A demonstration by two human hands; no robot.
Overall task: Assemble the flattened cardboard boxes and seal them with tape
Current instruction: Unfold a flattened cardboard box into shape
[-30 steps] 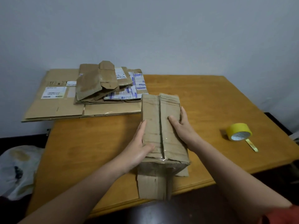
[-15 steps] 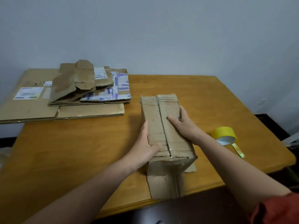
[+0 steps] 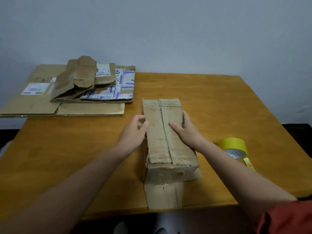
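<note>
A worn brown cardboard box (image 3: 160, 137) lies lengthwise in the middle of the wooden table (image 3: 219, 102), its top flaps closed along a centre seam. One loose end flap (image 3: 163, 195) sticks out towards me over the table's front edge. My left hand (image 3: 135, 132) is at the box's left top edge, fingers loosely curled, thumb touching the cardboard. My right hand (image 3: 187, 130) rests on the right half of the top, thumb near the seam and fingers lying over the right edge. A yellow tape roll (image 3: 233, 146) sits on the table to the right, its tail end loose.
A pile of flattened boxes (image 3: 81, 83) with shipping labels lies at the back left on a large flat cardboard sheet (image 3: 33, 103) that overhangs the table's left side. A pale wall stands behind. The floor in front is dark.
My left hand slid forward along the box's left edge and its fingers curled. The right hand shifted to the right edge. The view moved a little; the box stays put.
</note>
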